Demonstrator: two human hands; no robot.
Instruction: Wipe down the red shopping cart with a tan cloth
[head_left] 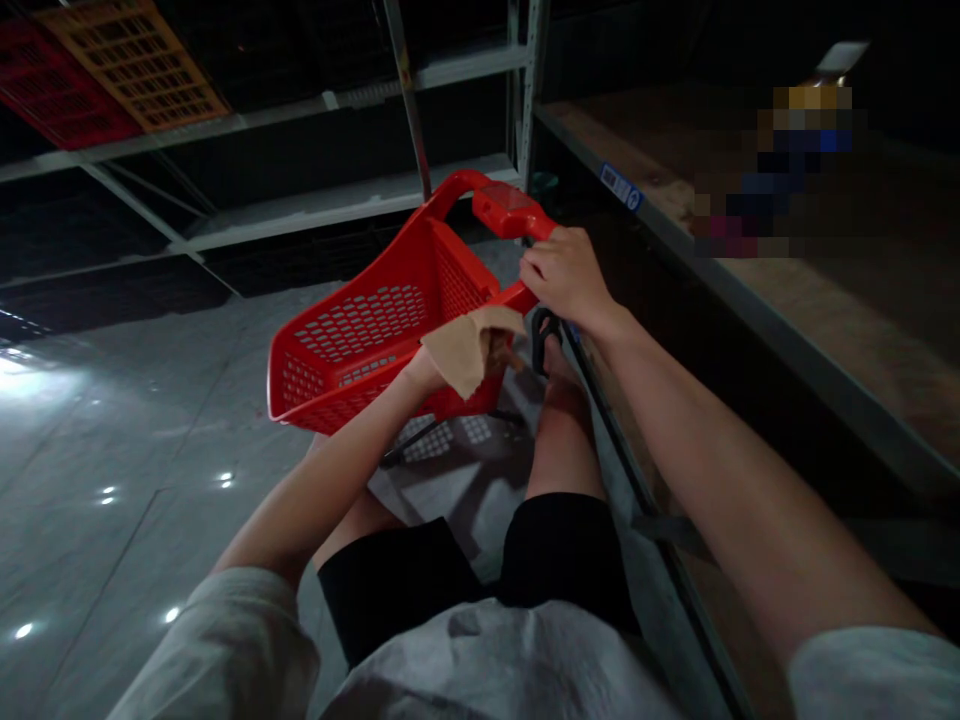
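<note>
A red plastic shopping cart (375, 325) with a slotted basket stands in front of my legs, tilted in the view. My right hand (568, 275) is closed around its red handle (517, 296) on the right side. At the near side of the basket, my left hand (425, 369) holds a tan piece of cloth or thick paper (459, 355). That tan piece drapes over the hand and hides most of its fingers. The inside of the basket shows only in part.
Metal shelving (300, 205) runs along the back, with a yellow crate (139, 60) and a red crate (56, 85) at upper left. On the right is a wide wooden shelf (825, 310) with a blue label (621, 187) on its edge. Grey floor (112, 560) lies to the left.
</note>
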